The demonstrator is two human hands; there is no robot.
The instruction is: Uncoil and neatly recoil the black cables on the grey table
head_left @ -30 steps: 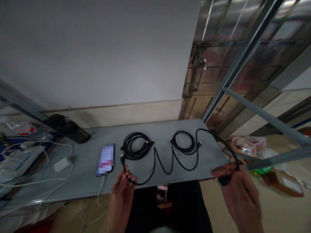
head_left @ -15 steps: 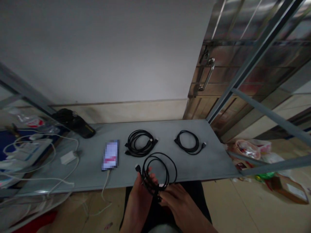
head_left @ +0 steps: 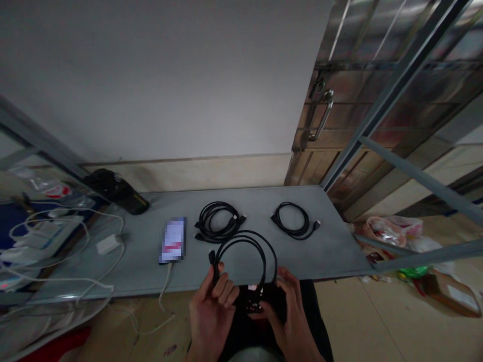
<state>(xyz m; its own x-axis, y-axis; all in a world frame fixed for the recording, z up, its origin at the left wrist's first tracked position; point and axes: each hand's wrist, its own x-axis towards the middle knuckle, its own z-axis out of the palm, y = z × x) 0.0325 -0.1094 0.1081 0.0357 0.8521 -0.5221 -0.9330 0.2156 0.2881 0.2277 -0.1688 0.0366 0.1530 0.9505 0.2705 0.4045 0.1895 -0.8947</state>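
My left hand [head_left: 215, 306] is closed on one side of a looped black cable [head_left: 241, 241], thumb and fingers pinching its strands. One dark plug of that cable sticks up above the thumb. On the other side, my right hand [head_left: 289, 306] is open, thumb apart from the curved fingers, with the outer loop reaching its fingertips. Between the hands, small light and dark bits show against dark clothing; I cannot make out what they are. Behind the held cable lies a coiled bundle of black cables [head_left: 206, 221]. Farther right is another coiled black cable [head_left: 277, 221].
The grey tabletop [head_left: 324, 256] also bears a lit phone [head_left: 172, 241] with a white cord, a white adapter [head_left: 108, 244] and a black bottle-shaped item [head_left: 126, 193]. White power strips [head_left: 56, 236] sit at the left. Metal frame posts [head_left: 388, 95] rise at the right.
The held cable's loops have spread wider and risen toward the bundle behind. My right hand has moved right and its fingers have opened; my left hand has shifted slightly left, fingers curled in.
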